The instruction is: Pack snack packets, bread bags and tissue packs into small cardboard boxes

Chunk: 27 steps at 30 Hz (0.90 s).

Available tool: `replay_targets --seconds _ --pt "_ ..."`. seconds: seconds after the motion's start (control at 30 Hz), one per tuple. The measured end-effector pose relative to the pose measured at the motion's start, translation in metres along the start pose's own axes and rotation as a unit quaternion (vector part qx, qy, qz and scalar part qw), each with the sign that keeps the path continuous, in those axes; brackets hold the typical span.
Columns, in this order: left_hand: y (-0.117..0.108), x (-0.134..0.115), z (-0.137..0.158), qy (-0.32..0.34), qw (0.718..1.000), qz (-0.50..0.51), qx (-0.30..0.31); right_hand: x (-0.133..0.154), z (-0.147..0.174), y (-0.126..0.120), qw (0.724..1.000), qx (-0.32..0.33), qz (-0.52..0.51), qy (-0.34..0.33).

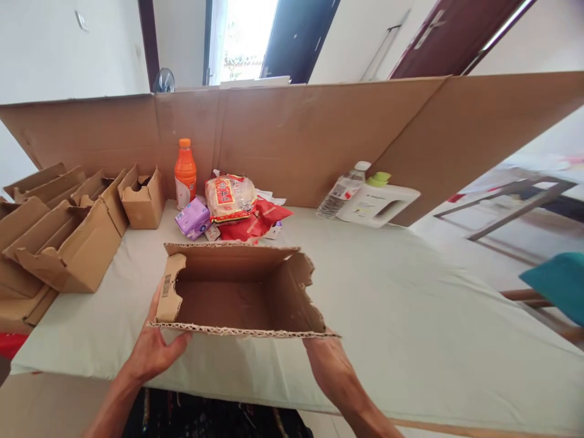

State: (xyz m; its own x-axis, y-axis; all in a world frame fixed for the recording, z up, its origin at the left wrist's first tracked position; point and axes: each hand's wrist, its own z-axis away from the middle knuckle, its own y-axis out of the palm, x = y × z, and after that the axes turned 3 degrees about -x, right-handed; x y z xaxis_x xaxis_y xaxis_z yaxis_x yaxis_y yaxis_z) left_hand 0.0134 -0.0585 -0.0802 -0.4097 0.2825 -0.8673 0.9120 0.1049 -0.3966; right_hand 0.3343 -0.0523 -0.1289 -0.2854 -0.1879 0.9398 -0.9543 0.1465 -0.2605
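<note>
Left hand point(157, 351), lower left of centre: thumb parted from the fingers and set against the near wall of the cardboard box point(241, 298), fingers around its left end; forearm slanting up from the bottom edge. The box stands mid-frame, opening upward. Right hand point(325, 359), lower right of centre: at the box's near right corner, fingers hidden, their spread indeterminable; forearm angled inward from the bottom edge.

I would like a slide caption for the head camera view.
Left hand and right hand hold an open cardboard box at a cloth-covered table, an orange bottle standing behind.
</note>
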Motion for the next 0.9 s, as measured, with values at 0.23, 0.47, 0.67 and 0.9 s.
replay_targets --seconds 0.23,0.47,0.67,0.9 --pt "0.015 0.025 -0.023 -0.060 0.995 0.045 0.062 0.004 -0.021 0.007 0.997 0.037 -0.045 0.052" --pt "-0.037 0.022 0.002 -0.079 0.995 -0.040 0.052 -0.015 -0.008 0.002 0.995 -0.039 -0.061 0.068" --pt "-0.003 0.024 -0.017 -0.078 0.993 0.044 0.081 -0.018 0.000 0.027 0.997 -0.024 -0.058 0.032" --pt "0.037 0.033 -0.058 -0.048 0.990 0.108 0.071 -0.021 -0.024 0.048 0.995 -0.080 -0.015 0.051"
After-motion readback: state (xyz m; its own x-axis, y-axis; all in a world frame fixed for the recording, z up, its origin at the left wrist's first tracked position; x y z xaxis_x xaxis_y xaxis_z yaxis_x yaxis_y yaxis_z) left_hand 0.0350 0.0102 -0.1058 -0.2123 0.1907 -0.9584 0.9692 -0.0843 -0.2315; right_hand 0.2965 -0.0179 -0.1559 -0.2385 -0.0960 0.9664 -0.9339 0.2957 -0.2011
